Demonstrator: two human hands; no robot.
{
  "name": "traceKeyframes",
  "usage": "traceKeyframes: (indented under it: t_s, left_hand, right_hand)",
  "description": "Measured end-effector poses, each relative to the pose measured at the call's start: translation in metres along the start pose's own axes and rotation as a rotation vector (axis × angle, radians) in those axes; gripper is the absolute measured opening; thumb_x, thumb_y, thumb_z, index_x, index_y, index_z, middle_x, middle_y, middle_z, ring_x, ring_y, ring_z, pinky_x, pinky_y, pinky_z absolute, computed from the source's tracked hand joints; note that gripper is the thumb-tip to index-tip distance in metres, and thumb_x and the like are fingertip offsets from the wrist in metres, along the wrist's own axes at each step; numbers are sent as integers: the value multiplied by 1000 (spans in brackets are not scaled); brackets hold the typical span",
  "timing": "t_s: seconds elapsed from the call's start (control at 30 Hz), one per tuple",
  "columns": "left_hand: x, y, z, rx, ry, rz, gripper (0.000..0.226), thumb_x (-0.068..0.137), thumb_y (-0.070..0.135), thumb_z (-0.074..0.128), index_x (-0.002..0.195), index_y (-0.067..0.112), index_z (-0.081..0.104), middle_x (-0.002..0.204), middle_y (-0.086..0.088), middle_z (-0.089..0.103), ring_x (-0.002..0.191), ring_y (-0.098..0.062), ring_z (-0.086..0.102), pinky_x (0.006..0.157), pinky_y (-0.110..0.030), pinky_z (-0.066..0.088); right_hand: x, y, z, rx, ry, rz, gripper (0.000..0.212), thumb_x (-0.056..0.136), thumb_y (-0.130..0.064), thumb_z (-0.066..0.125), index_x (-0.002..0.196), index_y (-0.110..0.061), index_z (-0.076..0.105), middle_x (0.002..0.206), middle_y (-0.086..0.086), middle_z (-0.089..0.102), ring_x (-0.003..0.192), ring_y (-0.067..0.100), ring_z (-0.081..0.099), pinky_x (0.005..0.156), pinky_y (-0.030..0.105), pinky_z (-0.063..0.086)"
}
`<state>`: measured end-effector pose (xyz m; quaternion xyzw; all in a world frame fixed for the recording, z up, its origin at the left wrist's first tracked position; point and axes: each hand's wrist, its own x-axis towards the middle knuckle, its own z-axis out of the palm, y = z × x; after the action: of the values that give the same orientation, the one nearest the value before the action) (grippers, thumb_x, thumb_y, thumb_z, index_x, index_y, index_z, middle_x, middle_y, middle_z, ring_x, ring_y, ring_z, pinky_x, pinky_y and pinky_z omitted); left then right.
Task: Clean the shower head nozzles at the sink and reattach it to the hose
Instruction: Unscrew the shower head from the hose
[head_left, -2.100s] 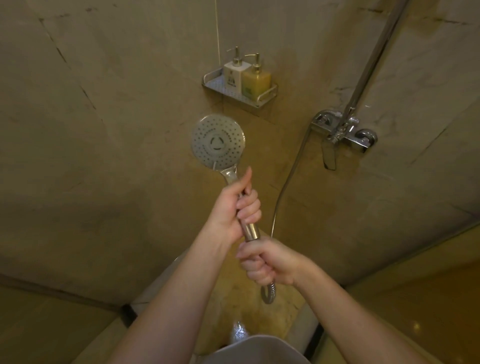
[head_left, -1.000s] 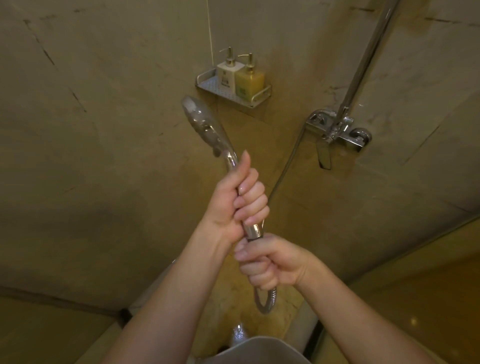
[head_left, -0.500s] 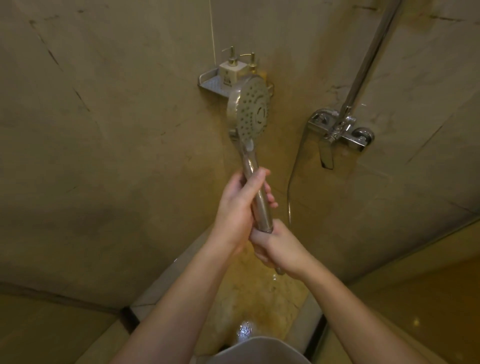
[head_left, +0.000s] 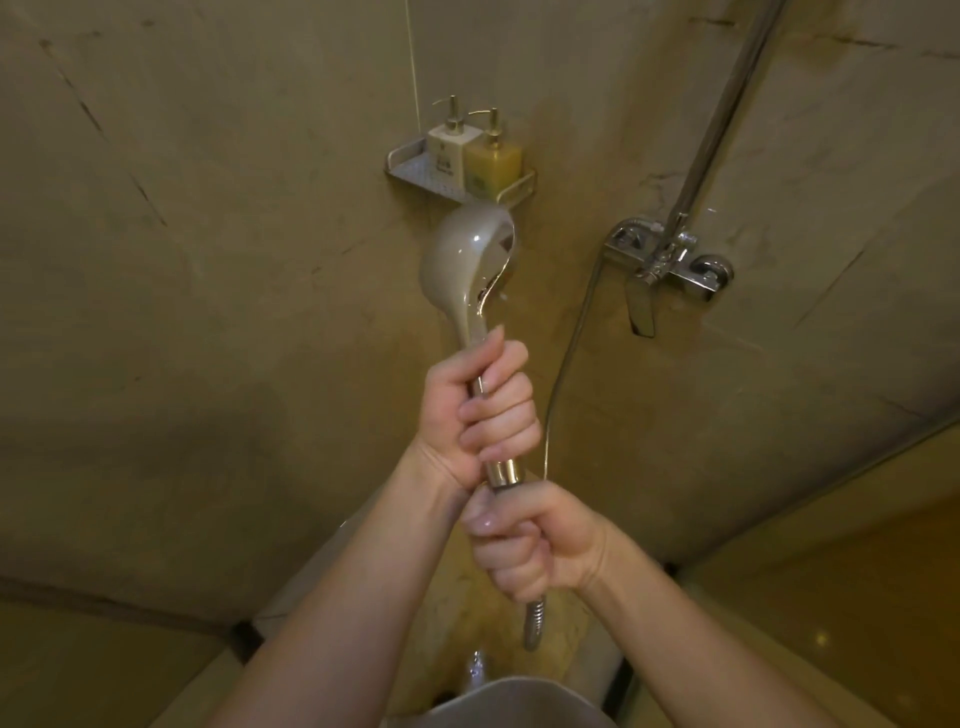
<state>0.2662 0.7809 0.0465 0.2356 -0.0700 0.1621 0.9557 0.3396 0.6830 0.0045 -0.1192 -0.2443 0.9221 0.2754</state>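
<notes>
A chrome shower head (head_left: 467, 260) stands upright in front of me, its smooth back turned my way and the nozzle face hidden. My left hand (head_left: 480, 410) is wrapped around its handle. Just below, my right hand (head_left: 530, 540) is closed around the end of the metal hose (head_left: 569, 364) where it meets the handle's base. The hose loops out under my right fist and runs up to the wall mixer tap (head_left: 670, 265).
A metal corner shelf (head_left: 410, 171) holds a white pump bottle (head_left: 451, 153) and a yellow pump bottle (head_left: 493, 161) just above the shower head. A chrome riser pipe (head_left: 727, 114) climbs from the tap. Tiled walls meet in the corner; the floor lies below.
The shower head has turned on its axis, from nozzle face toward me to back toward me. My left hand has gone from a loose hold to a full fist on the handle.
</notes>
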Motion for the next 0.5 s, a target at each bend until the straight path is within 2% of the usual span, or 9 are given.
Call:
traceKeyframes:
  t_s: [0.07,0.13,0.23,0.3,0.4,0.5]
  left_hand:
    - [0,0,-3,97,208,11,49,99,34,55,56,14,45,35,6,24,24,-9,20,33,-18,21]
    - [1,-4,-1,221,488,80,52,97,38,58,52,19,38,34,6,25,23,-8,24,33,-17,19]
    - [7,-13,1,366,881,218,52,95,36,65,57,21,34,40,4,22,29,-11,22,36,-20,22]
    - [11,-18,1,435,1074,312,51,96,34,67,59,21,35,44,2,22,33,-14,23,38,-23,24]
    - [14,-24,2,523,1217,445,46,98,33,66,64,19,37,44,2,30,37,-16,30,42,-26,29]
    - [13,-28,1,566,1213,507,24,99,24,59,82,16,44,52,2,40,44,-16,40,51,-32,37]
  right_hand:
    - [-5,-1,-4,-71,170,-33,43,93,-15,50,54,-23,33,46,-7,18,36,4,11,39,13,0]
    - [-11,-1,-5,-163,409,-73,44,94,-11,46,52,-22,35,46,-7,19,35,4,13,39,14,3]
    - [-11,-1,-3,-356,768,-152,43,89,-6,50,53,-22,33,45,-4,25,35,6,18,39,15,8]
    - [-4,-2,-2,-579,970,-194,36,81,-9,55,54,-22,35,42,-4,30,36,9,22,39,19,14]
    - [5,-3,-12,-994,1310,-217,36,82,-10,55,49,-19,45,44,-7,39,46,12,31,48,30,26]
    - [9,-3,-27,-1151,1554,-229,28,78,-16,55,52,-24,51,56,-3,48,58,18,38,53,35,35]
